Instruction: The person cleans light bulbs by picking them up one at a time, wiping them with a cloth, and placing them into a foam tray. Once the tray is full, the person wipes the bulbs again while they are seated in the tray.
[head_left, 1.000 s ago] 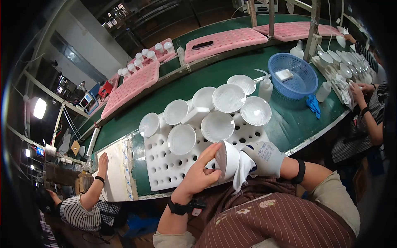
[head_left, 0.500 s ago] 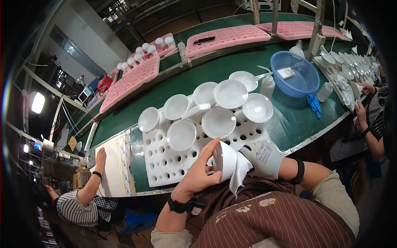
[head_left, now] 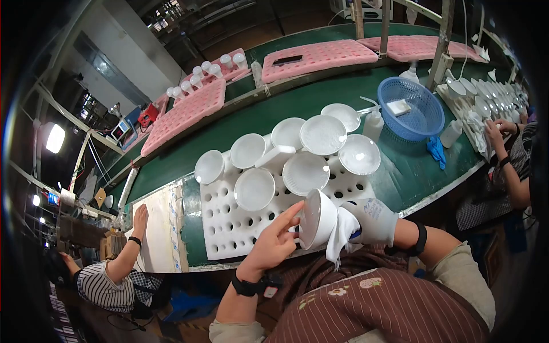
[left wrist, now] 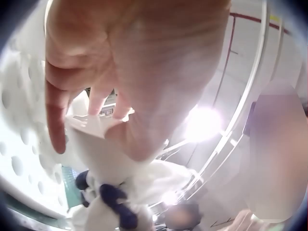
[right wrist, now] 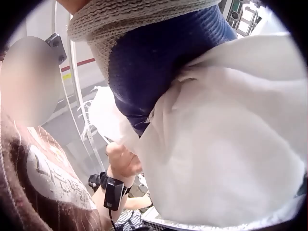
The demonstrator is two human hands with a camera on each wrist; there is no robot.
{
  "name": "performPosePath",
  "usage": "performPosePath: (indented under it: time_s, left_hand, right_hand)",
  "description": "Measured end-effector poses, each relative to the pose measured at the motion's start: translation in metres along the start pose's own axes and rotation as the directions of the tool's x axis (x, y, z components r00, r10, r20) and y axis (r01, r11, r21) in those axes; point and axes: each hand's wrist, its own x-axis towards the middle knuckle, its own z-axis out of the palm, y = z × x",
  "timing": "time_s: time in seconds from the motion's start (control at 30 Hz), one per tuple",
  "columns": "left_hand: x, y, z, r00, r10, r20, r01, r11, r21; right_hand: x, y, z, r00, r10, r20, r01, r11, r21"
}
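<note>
Green bench point(head_left: 400, 183) bears a perforated white tray point(head_left: 222, 235); the relaxed left hand point(head_left: 273, 243) touches a white lamp point(head_left: 327, 220), which the gloved right hand point(head_left: 374, 222) grips through cloth point(head_left: 343, 235).

White cloth point(right wrist: 221, 130) lies against the blue-gloved fingers point(right wrist: 139, 91); below them are the bare left hand point(right wrist: 125, 160) and a brown apron point(right wrist: 41, 192).

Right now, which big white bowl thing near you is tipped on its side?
The white bowl thing held between left hand and gloved right hand, white cloth against it. The others on the foam tray face up.
</note>
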Motion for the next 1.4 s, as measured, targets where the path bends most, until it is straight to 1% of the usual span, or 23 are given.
performPosePath:
  time_s: [0.1, 0.13, 0.2, 0.27, 0.3, 0.33, 0.37, 0.43, 0.5, 0.6, 0.63, 0.67, 0.73, 0.83, 0.9, 0.97, 1.03, 1.07, 1.2, 1.23, 1.3, 1.37, 1.4]
  left_hand:
    - [0.003, -0.002, 0.026, 0.992, 0.064, -0.112, -0.074, 0.994, -0.081]
    - [0.009, -0.007, 0.038, 0.951, 0.240, -0.196, -0.151, 0.911, 0.384]
    - [0.015, -0.014, 0.048, 0.906, 0.266, -0.330, -0.149, 0.929, 0.340]
    - [0.018, -0.011, 0.046, 0.890, 0.284, -0.357, -0.180, 0.938, 0.297]
    - [0.019, -0.010, 0.045, 0.913, 0.130, -0.388, -0.138, 0.990, 0.007]
    - [0.019, -0.009, 0.045, 0.929, -0.027, -0.369, -0.085, 0.955, -0.285]
    - [0.018, -0.009, 0.042, 0.928, -0.018, -0.373, -0.094, 0.955, -0.281]
    - [0.015, -0.011, 0.032, 0.951, -0.232, -0.206, 0.069, 0.805, -0.589]
    - [0.008, -0.015, 0.023, 0.969, -0.230, -0.096, 0.136, 0.810, -0.571]
    - [0.000, -0.028, 0.021, 0.987, -0.157, -0.027, 0.099, 0.738, -0.668]
    - [-0.002, -0.032, 0.025, 0.992, -0.117, -0.043, 0.046, 0.667, -0.743]
    - [-0.005, -0.034, 0.026, 0.995, -0.079, -0.065, -0.006, 0.587, -0.810]
    - [-0.014, -0.033, 0.023, 0.995, -0.039, -0.088, -0.049, 0.580, -0.813]
    - [-0.033, -0.035, -0.005, 0.995, 0.081, -0.064, -0.097, 0.540, -0.836]
    - [-0.056, -0.026, -0.034, 0.935, 0.250, -0.253, -0.348, 0.503, -0.791]
    - [-0.078, -0.027, -0.078, 0.831, 0.284, -0.478, -0.556, 0.461, -0.692]
    - [-0.096, -0.028, -0.129, 0.703, 0.099, -0.704, -0.642, 0.515, -0.568]
    - [-0.100, -0.028, -0.154, 0.649, 0.045, -0.759, -0.669, 0.508, -0.542]
    - [-0.094, -0.061, -0.252, 0.522, 0.020, -0.853, -0.739, 0.510, -0.440]
    - [-0.089, -0.066, -0.268, 0.522, 0.027, -0.853, -0.742, 0.508, -0.438]
    - [-0.074, -0.072, -0.297, 0.474, -0.032, -0.880, -0.772, 0.466, -0.433]
    - [-0.058, -0.082, -0.320, 0.508, -0.017, -0.861, -0.778, 0.421, -0.467]
    - [-0.051, -0.089, -0.331, 0.471, -0.041, -0.881, -0.789, 0.426, -0.442]
  right_hand:
    - [0.003, -0.015, -0.003, 1.000, 0.002, -0.015, -0.004, 0.986, -0.165]
    - [0.003, -0.019, 0.001, 0.998, -0.040, -0.039, 0.029, 0.966, -0.257]
    - [0.005, -0.018, 0.007, 0.973, -0.182, -0.140, 0.123, 0.928, -0.351]
    - [0.007, -0.019, 0.011, 0.976, -0.178, -0.127, 0.120, 0.921, -0.370]
    - [0.007, -0.021, 0.010, 0.981, -0.162, -0.105, 0.111, 0.918, -0.380]
    - [0.004, -0.027, 0.005, 0.981, -0.171, -0.088, 0.119, 0.900, -0.419]
    - [0.002, -0.031, 0.001, 0.980, -0.177, -0.091, 0.123, 0.897, -0.425]
    - [0.002, -0.035, -0.002, 0.971, -0.234, -0.042, 0.192, 0.875, -0.444]
    - [0.004, -0.034, -0.004, 0.980, -0.201, 0.012, 0.186, 0.881, -0.435]
    - [0.002, -0.044, -0.019, 0.979, -0.196, 0.047, 0.201, 0.969, -0.142]
    - [0.006, -0.040, -0.016, 0.977, -0.207, 0.044, 0.211, 0.966, -0.146]
    - [0.008, -0.031, -0.009, 0.959, -0.280, -0.036, 0.279, 0.960, -0.028]
    - [0.011, -0.022, -0.007, 0.923, -0.343, -0.175, 0.376, 0.902, 0.212]
    - [-0.001, -0.004, -0.009, 0.918, -0.042, -0.394, 0.293, 0.741, 0.604]
    - [-0.008, 0.010, -0.022, 0.926, 0.091, -0.367, 0.198, 0.712, 0.674]
    - [-0.008, 0.043, -0.013, 0.840, 0.126, -0.528, 0.120, 0.905, 0.407]
    - [-0.013, 0.118, 0.029, 0.697, 0.120, -0.707, -0.014, 0.988, 0.154]
    - [-0.018, 0.126, 0.033, 0.716, 0.184, -0.674, -0.089, 0.981, 0.174]
    - [-0.030, 0.170, 0.067, 0.689, 0.333, -0.644, -0.246, 0.943, 0.224]
    - [-0.033, 0.174, 0.075, 0.664, 0.345, -0.663, -0.324, 0.932, 0.162]
    - [-0.031, 0.168, 0.078, 0.621, 0.340, -0.706, -0.328, 0.931, 0.159]
    - [-0.029, 0.165, 0.081, 0.607, 0.329, -0.723, -0.348, 0.929, 0.130]
    - [-0.029, 0.164, 0.081, 0.604, 0.320, -0.730, -0.367, 0.925, 0.101]
